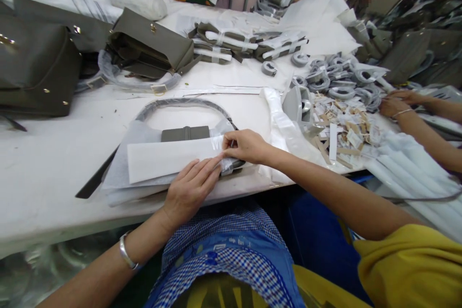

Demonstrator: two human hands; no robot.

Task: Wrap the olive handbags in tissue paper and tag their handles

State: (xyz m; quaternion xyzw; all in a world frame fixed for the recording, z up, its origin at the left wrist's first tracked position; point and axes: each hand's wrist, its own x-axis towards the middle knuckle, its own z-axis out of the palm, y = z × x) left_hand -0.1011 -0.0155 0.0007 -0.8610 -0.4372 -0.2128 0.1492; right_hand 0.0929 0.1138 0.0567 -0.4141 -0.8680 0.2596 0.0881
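On the table in front of me lies a bag part wrapped in thin white paper (121, 156), with a grey-green piece (186, 133) showing and a wrapped handle (184, 102) curving behind it. A white foam strip (159, 160) lies across the wrapping. My left hand (195, 183) rests flat on the strip's lower edge, fingers stretched to the right. My right hand (247, 147) pinches at the strip's right end, beside clear tape; what is between its fingertips is too small to name. A dark strap (97, 175) sticks out at the left.
Olive bags (36, 65) stand at the left, and wrapped bags (231, 41) lie at the back. Coiled straps (341, 79) and a heap of tags (346, 122) are at the right, near another person's hands (399, 103). The table's front edge (90, 226) is close to me.
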